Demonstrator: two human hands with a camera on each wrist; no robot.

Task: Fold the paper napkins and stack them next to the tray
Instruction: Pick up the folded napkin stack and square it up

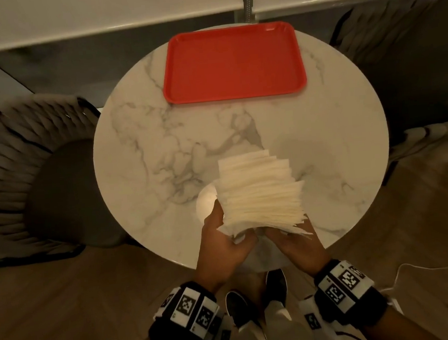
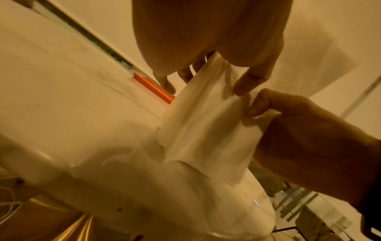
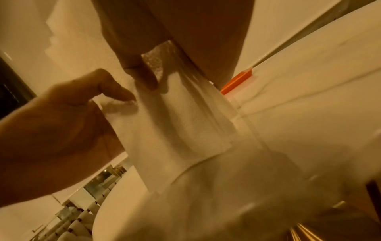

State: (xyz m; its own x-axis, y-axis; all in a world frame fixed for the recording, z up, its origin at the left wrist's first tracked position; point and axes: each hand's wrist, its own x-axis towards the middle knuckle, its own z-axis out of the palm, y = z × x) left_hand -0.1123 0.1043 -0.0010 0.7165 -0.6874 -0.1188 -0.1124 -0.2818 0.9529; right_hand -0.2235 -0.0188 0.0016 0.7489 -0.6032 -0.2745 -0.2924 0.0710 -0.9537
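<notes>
**White paper napkins held over the marble table: grip and position**

White paper napkins, a thick fanned stack of thin embossed sheets (image 1: 259, 194), are held above the near part of the round white marble table (image 1: 141, 155). The stack is gripped at its near end only. From the grip, its long axis runs straight away from the person, toward the red rectangular plastic tray (image 1: 233, 61), which lies well beyond the stack's far end at the far edge of the table.

- Left hand (image 1: 223, 239): placed at the stack's near-left corner; fingers are curled under the sheets, thumb on the edge. In the right wrist view its thumb is seen pressed against a loose sheet.
- Right hand (image 1: 295, 242): placed at the near-right corner, thumb and fingers closed on the bottom sheets; in the left wrist view a single hanging sheet is seen pinched and drawn aside.
- Both hands are equally near the stack; neither is near the tray.

Judgement: one napkin is being separated for folding. No folded stack is seen beside the tray yet.
</notes>
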